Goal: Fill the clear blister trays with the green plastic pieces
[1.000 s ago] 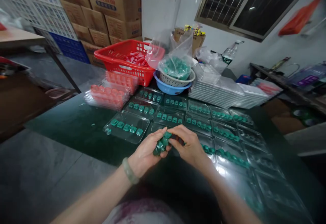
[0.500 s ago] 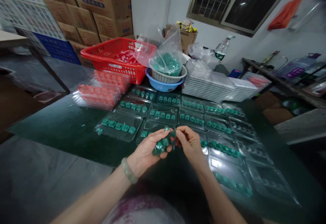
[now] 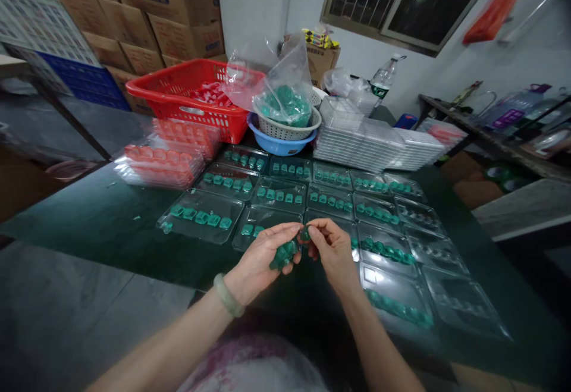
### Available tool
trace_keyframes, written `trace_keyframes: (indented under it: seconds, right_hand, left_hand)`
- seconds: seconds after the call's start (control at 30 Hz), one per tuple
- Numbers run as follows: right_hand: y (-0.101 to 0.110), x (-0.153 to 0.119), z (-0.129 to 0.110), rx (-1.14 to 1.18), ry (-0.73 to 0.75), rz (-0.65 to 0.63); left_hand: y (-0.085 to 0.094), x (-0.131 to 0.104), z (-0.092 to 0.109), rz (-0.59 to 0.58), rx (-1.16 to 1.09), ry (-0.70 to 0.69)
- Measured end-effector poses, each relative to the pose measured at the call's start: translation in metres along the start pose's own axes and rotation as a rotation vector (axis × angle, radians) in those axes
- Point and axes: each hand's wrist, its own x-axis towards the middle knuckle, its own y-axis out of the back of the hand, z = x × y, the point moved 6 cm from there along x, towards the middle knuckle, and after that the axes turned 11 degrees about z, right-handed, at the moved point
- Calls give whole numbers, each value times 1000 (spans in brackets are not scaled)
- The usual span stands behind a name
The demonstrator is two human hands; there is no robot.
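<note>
The right hand [image 3: 333, 250] pinches one green piece [image 3: 305, 234] above the tabletop [image 3: 96, 201], beside the left hand [image 3: 262, 251] curled around a clump [image 3: 284, 255] of others, each probably light, slightly soft and slippery, best taken by opposite sides.

Wears a thick, smooth, rounded bangle [image 3: 227, 297] of pale, milky green around the left wrist [image 3: 235, 288]. Leaves both forearms [image 3: 178, 339] bare. Has on a whitish garment [image 3: 261, 363] with blurred purple-pink patches, partly visible between the forearms.
</note>
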Motion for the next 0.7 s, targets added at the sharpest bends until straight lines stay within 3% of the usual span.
trace_keyframes:
  seconds: [0.17, 0.33, 0.53, 0.7]
  right_hand:
    - [1, -2, -1, 17, 8, 53]
    - [1, -3, 8, 43, -71, 60]
    - [0, -4, 17, 72, -176, -14]
    - [2, -6, 28, 155, -237, -79]
  left_hand:
    - [-2, 0, -5, 1, 26, 26]
    - [-3, 1, -3, 32, 107, -40]
    - [-6, 0, 0, 78, 270, -182]
    - [-7, 0, -3, 80, 335, -188]
